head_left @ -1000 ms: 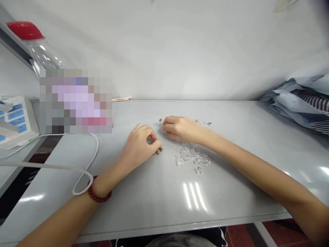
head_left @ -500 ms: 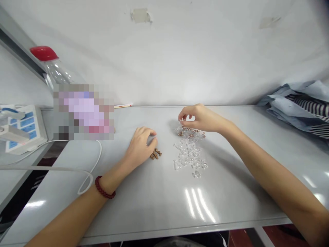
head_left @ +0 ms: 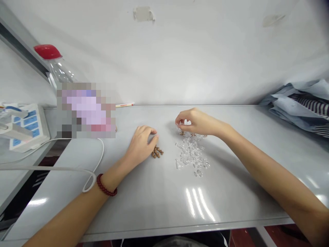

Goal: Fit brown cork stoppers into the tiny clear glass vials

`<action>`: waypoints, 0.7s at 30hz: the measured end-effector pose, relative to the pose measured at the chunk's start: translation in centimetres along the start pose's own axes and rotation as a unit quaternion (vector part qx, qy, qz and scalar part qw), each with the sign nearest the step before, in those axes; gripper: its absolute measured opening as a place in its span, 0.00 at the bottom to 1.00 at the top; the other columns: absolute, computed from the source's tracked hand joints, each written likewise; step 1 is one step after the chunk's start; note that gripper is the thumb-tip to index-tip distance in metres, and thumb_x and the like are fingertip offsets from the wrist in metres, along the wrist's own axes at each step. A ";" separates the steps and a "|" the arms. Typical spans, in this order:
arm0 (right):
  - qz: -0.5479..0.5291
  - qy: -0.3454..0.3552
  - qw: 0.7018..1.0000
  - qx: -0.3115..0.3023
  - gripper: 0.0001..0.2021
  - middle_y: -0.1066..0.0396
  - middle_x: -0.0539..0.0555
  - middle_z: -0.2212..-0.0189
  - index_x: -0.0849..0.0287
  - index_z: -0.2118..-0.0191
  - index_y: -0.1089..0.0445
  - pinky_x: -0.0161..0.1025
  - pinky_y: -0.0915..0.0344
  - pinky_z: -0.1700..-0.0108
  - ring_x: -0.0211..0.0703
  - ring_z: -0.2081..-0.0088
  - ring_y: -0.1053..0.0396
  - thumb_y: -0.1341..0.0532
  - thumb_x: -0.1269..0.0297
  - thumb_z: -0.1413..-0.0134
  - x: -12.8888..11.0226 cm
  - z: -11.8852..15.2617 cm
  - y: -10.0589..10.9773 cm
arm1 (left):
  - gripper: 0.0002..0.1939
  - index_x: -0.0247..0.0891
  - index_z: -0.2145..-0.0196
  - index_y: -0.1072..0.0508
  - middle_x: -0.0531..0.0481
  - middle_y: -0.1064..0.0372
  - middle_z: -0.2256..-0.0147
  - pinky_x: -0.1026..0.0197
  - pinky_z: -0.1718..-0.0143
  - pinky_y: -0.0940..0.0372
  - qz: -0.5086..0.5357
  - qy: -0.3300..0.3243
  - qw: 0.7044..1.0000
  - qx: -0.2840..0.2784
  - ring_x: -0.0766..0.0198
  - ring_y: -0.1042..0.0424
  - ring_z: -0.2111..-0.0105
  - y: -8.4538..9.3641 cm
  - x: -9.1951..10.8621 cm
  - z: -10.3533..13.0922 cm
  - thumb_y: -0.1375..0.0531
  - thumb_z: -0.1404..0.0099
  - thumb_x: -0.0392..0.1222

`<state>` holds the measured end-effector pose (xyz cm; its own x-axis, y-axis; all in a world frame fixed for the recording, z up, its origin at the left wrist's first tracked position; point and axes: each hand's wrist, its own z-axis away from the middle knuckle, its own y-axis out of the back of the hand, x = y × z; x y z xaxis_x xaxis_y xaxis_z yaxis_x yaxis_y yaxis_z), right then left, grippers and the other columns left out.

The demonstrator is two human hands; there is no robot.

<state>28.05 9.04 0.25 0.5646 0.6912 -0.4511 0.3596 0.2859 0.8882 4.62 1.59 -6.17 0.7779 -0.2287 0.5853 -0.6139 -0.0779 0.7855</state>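
Observation:
On the grey table, my left hand rests beside a small pile of brown cork-like pieces. Its thumb and index finger curve toward each other with a gap between the tips; no object shows there. My right hand reaches over the far end of a spread of small clear pieces. The fingers of that hand are bent together in a pinch at the pile, on something I cannot make out. Some clear pieces with brown parts lie under it, partly hidden by the hand.
A white power strip and a white cable are on the left, near a red-capped clear bottle. A thin white stick lies by the wall. Grey-blue cloth is at the right.
My right hand has moved slightly left and lower over the clear pieces. My left hand stays beside the brown pieces. The whole view has shifted a little.

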 end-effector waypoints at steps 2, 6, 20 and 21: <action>0.000 -0.007 1.000 -0.006 0.08 0.24 0.53 0.68 0.59 0.67 0.27 0.37 0.38 0.66 0.41 0.67 0.31 0.44 0.72 0.47 0.0 0.0 0.0 | 0.06 0.39 0.63 0.30 0.45 0.27 0.59 0.52 0.58 0.33 0.000 -0.006 1.000 0.002 0.53 0.33 0.54 0.0 0.0 0.0 0.46 0.34 0.41; 0.002 -0.017 1.000 -0.020 0.08 0.24 0.53 0.68 0.60 0.67 0.27 0.37 0.38 0.66 0.40 0.68 0.31 0.44 0.73 0.46 0.0 0.1 -0.1 | 0.06 0.39 0.63 0.30 0.45 0.27 0.60 0.51 0.57 0.33 -0.005 -0.015 1.000 0.003 0.53 0.33 0.54 0.0 -0.1 0.0 0.46 0.34 0.41; 0.135 0.002 0.991 0.008 0.08 0.28 0.59 0.65 0.62 0.59 0.27 0.46 0.33 0.60 0.48 0.64 0.30 0.44 0.70 0.39 -1.1 5.4 -1.6 | 0.08 0.39 0.63 0.30 0.45 0.28 0.60 0.51 0.55 0.34 -0.011 -0.024 1.000 -0.001 0.53 0.33 0.54 -0.1 -0.4 -0.1 0.47 0.32 0.43; 0.150 0.008 0.988 0.037 0.10 0.28 0.61 0.62 0.62 0.55 0.28 0.50 0.33 0.57 0.52 0.60 0.29 0.44 0.69 0.38 -1.2 6.8 -2.3 | 0.09 0.39 0.63 0.30 0.44 0.28 0.60 0.50 0.55 0.34 -0.012 -0.025 1.000 -0.001 0.53 0.33 0.54 -0.1 -0.4 -0.1 0.47 0.32 0.43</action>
<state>31.58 3.06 -1.81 0.6428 0.7477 -0.1667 0.2312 0.0182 0.9727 4.38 1.78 -6.49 0.7849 -0.2744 0.5555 -0.5948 -0.0828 0.7996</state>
